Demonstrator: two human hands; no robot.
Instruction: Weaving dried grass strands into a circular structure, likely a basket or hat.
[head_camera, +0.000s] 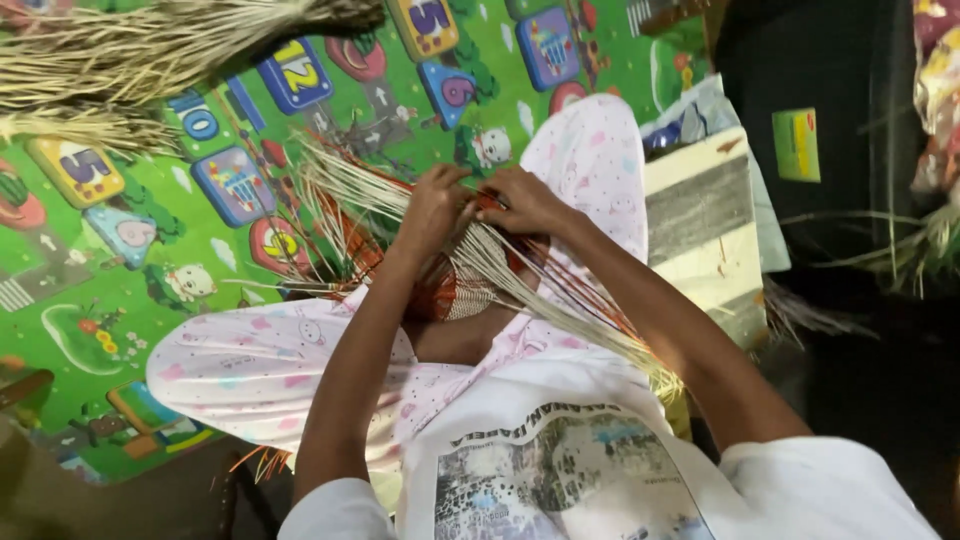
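I sit cross-legged in pale pink patterned trousers on a green play mat (120, 260). On my lap lies a half-woven piece (455, 285) of orange and pale cane strips, with long loose pale strands (340, 180) fanning out to the left and others (590, 320) trailing toward my right knee. My left hand (432, 205) pinches strands at the top of the weave. Close beside it, nearly touching, my right hand (525, 200) grips the strands too. The weave's centre is partly hidden by my forearms.
A heap of dry pale straw (120, 60) lies on the mat at upper left. A striped cream and grey box or board (700, 230) stands by my right knee, with a plastic bag (700, 115) behind it. Dark furniture (830, 110) and more strands fill the right side.
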